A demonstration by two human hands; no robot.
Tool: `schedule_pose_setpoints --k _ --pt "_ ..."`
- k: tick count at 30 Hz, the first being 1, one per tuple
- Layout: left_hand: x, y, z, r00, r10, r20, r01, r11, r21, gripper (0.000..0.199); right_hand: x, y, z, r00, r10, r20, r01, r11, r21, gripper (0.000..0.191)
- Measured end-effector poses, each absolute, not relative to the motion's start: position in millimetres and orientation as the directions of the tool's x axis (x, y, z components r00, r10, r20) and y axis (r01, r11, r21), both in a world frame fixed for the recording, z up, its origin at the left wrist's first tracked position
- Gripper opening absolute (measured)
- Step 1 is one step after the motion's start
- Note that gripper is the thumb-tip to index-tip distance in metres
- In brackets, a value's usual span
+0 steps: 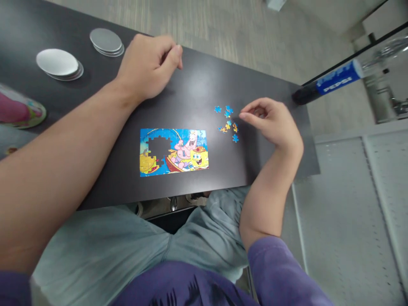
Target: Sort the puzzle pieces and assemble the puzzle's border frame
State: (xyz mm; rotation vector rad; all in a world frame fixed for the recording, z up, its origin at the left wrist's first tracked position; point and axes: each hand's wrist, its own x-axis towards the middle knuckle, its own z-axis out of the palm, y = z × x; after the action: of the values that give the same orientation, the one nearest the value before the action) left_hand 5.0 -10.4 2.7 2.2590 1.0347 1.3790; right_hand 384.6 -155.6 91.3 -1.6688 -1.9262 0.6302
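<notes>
A partly assembled jigsaw puzzle with cartoon figures lies flat before me. An irregular gap left of its middle shows the dark table. Several loose puzzle pieces, blue and yellow, are scattered to its right. My right hand hovers just right of these pieces, thumb and forefinger tips together, with no piece visible between them. Beyond the puzzle, my left hand rests in a loose fist near the table's far edge. Its palm is hidden, and nothing shows sticking out of it.
Two stacks of round silver discs, a near stack and a far stack, stand at the left of the dark table. A pink container is at the left edge. A Pepsi bottle stands at the right end.
</notes>
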Motion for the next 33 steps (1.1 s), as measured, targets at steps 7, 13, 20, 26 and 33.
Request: schedule_pose_setpoints --k 7,13,20,26,33 --pt "4.0 -14.2 8.3 0.272 0.748 0.605 0.439 -0.656 0.613 0.038 385.3 -150.4 73.5 -0.117 0.993 -0.035 0.731 0.062 -0.679 0.021" --pt "6.1 -21.8 16.1 0.278 0.772 0.572 0.524 -0.621 0.583 0.044 388.3 -157.4 85.2 -0.095 0.99 -0.102 0.758 0.006 -0.652 0.03" --pt "7.3 -20.3 13.5 0.275 0.76 0.589 0.521 -0.633 0.573 0.046 399.7 -173.4 96.2 -0.213 0.929 -0.301 0.732 -0.052 -0.679 0.044" --pt "5.9 -19.9 12.6 0.278 0.745 0.606 0.521 -0.647 0.556 0.045 392.5 -172.7 87.9 -0.275 0.929 -0.248 0.686 0.009 -0.727 0.038" --pt "4.5 -16.9 10.6 0.282 0.75 0.599 0.515 -0.645 0.565 0.048 377.6 -165.6 93.6 -0.17 0.983 -0.069 0.732 0.079 -0.677 0.017"
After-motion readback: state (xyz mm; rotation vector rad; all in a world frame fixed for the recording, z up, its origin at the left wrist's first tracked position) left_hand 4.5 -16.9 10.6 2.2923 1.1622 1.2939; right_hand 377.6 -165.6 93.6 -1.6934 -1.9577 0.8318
